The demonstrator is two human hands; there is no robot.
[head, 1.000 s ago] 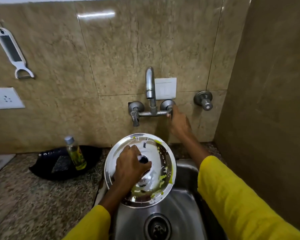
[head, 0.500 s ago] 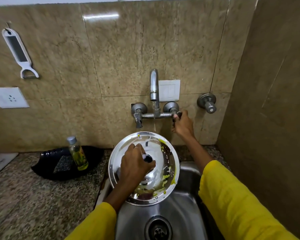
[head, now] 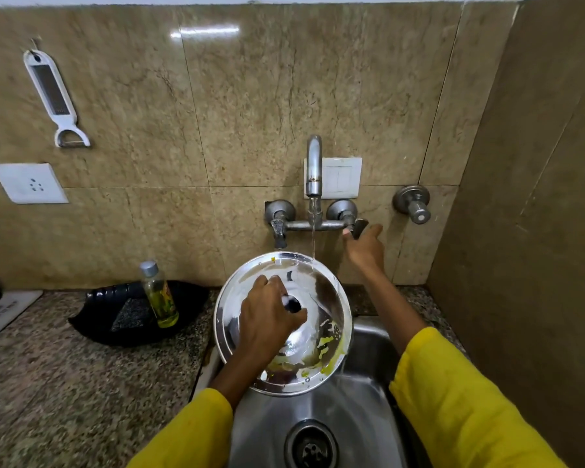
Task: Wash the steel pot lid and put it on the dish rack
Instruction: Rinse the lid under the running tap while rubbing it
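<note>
The round steel pot lid, smeared with yellow-green food residue on its right and lower part, is held tilted over the steel sink. My left hand is shut on the lid's black knob at its centre. My right hand touches the right tap handle with thumb and forefinger. A thin stream of water runs from the spout onto the lid's far rim. No dish rack is in view.
On the granite counter to the left lies a black tray with a small bottle of yellow liquid. The sink drain is below the lid. A peeler hangs on the tiled wall; a side wall stands close on the right.
My right hand has turned the right tap handle outward and water now runs from the spout onto the lid. My left hand keeps holding the lid by its knob.
</note>
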